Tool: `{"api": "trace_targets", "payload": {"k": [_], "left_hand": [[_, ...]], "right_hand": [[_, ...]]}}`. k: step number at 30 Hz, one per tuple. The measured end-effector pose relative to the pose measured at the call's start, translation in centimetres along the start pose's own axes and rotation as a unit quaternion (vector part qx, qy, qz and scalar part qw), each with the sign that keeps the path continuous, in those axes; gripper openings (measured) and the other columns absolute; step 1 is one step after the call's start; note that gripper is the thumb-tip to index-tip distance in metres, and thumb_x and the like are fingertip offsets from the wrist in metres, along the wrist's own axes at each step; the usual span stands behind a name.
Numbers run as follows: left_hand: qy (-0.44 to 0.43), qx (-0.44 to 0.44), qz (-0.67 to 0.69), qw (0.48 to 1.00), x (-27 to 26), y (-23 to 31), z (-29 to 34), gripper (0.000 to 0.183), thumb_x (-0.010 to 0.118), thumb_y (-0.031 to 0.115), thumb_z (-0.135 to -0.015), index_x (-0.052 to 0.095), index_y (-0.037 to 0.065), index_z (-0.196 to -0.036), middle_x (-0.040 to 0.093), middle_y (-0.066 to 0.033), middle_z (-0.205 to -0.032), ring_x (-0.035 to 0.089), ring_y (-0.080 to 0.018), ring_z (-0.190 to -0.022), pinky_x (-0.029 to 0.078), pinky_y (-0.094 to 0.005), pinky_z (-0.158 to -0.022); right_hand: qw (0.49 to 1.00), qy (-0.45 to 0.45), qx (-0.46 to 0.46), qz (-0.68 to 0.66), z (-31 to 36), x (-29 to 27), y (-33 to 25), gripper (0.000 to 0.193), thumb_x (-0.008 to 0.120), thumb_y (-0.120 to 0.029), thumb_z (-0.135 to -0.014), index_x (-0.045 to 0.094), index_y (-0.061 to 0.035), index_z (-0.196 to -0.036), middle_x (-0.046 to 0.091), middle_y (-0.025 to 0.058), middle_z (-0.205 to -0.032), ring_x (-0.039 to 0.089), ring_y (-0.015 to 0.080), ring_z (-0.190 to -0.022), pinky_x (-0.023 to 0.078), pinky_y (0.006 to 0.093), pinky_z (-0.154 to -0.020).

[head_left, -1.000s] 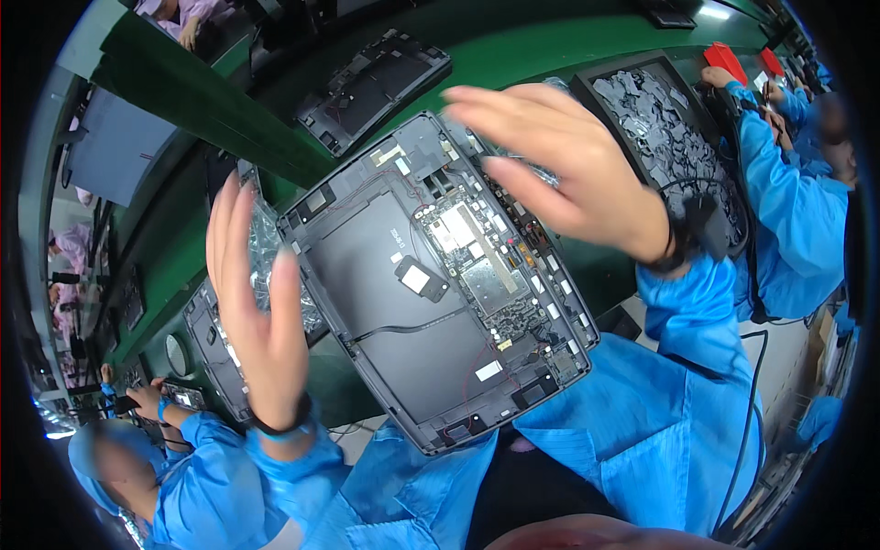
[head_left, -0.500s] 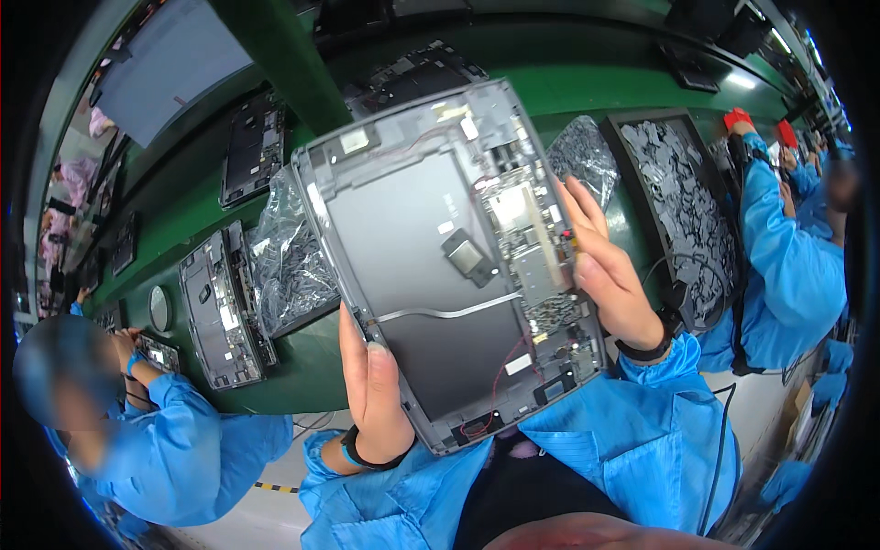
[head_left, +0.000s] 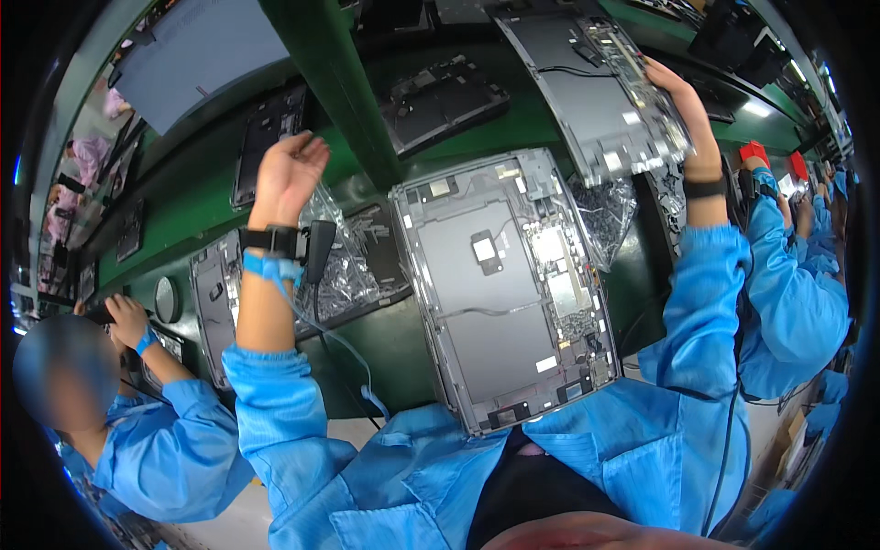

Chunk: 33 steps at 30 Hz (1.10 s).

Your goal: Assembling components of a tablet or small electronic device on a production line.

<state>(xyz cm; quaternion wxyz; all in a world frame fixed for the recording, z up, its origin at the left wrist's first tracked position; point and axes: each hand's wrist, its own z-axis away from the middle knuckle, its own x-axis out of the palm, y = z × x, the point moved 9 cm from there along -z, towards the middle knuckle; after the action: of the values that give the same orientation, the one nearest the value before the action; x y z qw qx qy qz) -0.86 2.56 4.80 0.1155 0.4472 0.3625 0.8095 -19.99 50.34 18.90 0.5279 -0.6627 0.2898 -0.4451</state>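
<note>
An opened tablet (head_left: 477, 344) lies face-up in front of me, showing its grey inner plates, a circuit board along its right side and a ribbon cable across the middle. Beyond it at the upper right, my right hand (head_left: 674, 87) is closed on the right edge of a second opened tablet (head_left: 587, 101), which is raised and tilted above the bench. My left hand (head_left: 293, 174) is lifted at the upper left, palm showing and fingers loosely bent, with nothing in it. A blue wrist strap (head_left: 272, 266) with a cord circles that wrist.
Further opened tablets stand on the green bench (head_left: 458, 156), one dark one (head_left: 445, 105) behind the green post (head_left: 330, 82). Clear plastic wrapping (head_left: 344, 257) lies left of the front tablet. People in blue work at both sides, a sleeve (head_left: 788, 293) close on the right.
Both hands held one opened tablet before; now one lies in front of me. My left hand has moved up and left, away from it. My right hand has moved up and right, gripping a tablet.
</note>
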Motion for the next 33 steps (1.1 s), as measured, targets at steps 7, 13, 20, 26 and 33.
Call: {"api": "trace_targets", "payload": {"k": [7,13,20,26,33], "left_hand": [[-0.145,-0.033,-0.051,0.988,4.4,-6.7,-7.1,0.020,0.056,0.016,-0.095,0.063,0.002,-0.106,0.066,-0.0103,-0.103,0.064,-0.0217,-0.097,0.053,-0.0356,-0.085],[-0.320,0.353,-0.533,0.699,-0.6,-3.1,-11.8,0.034,0.055,0.023,-0.097,0.057,0.003,-0.124,0.065,-0.0063,-0.101,0.062,-0.0170,-0.089,0.053,-0.0323,-0.078],[-0.341,0.139,-0.388,0.845,0.1,-2.4,-14.1,0.029,0.052,0.018,-0.099,0.058,0.004,-0.124,0.062,-0.0027,-0.097,0.059,-0.0140,-0.084,0.051,-0.0295,-0.077],[-0.012,0.171,-0.308,0.936,-5.0,10.3,-10.7,0.034,0.052,0.025,-0.098,0.059,-0.001,-0.119,0.065,-0.0106,-0.113,0.062,-0.0245,-0.100,0.050,-0.0381,-0.089],[-0.053,0.362,-0.720,0.590,-8.2,25.0,5.5,0.049,0.036,0.005,-0.093,0.043,-0.007,-0.140,0.054,-0.0105,-0.126,0.048,-0.0165,-0.111,0.034,-0.0296,-0.103]], "right_hand": [[0.991,0.091,0.086,0.043,-11.8,-15.4,8.9,0.035,0.055,-0.010,-0.091,0.053,0.0028,-0.123,0.067,0.0148,-0.103,0.069,0.0251,-0.083,0.058,0.0386,-0.078],[0.991,0.050,0.101,0.069,-15.7,-11.0,15.9,0.032,0.052,-0.007,-0.091,0.054,0.0048,-0.121,0.065,0.0139,-0.110,0.065,0.0238,-0.095,0.055,0.0374,-0.085],[0.714,0.091,-0.188,0.669,-14.0,-8.2,6.5,0.023,0.056,-0.005,-0.082,0.068,-0.0061,-0.102,0.069,0.0149,-0.095,0.066,0.0328,-0.090,0.053,0.0401,-0.078],[0.822,-0.173,-0.197,0.506,1.7,3.5,7.2,0.016,0.063,-0.017,-0.082,0.071,-0.0050,-0.089,0.070,0.0101,-0.086,0.066,0.0280,-0.080,0.052,0.0379,-0.073],[0.730,-0.249,-0.163,0.616,13.2,4.0,13.3,0.010,0.065,-0.011,-0.079,0.068,-0.0032,-0.086,0.063,0.0117,-0.087,0.062,0.0317,-0.088,0.051,0.0426,-0.075]]}}
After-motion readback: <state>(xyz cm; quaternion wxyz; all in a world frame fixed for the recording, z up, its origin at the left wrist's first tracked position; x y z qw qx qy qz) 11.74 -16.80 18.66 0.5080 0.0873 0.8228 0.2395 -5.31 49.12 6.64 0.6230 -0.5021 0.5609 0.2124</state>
